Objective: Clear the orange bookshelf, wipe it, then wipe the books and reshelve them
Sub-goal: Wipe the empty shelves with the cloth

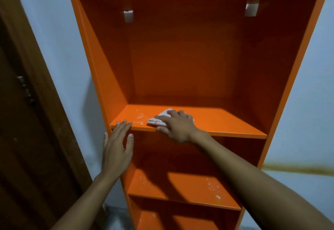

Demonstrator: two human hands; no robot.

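Cloth [163, 116] near shelf [226, 121] front edge

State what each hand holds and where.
The right hand presses a pale cloth flat on the shelf, palm over its middle. The left hand holds nothing; its fingertips rest at the shelf's front left corner.

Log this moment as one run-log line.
stage: wiping shelf | right hand: pressing cloth | left hand: open, steadying bookshelf edge | books: none visible

Dim, soft-focus wide-angle view; edges bowed; arm shadows across lower shelf [180, 186]; door [27, 121] dark
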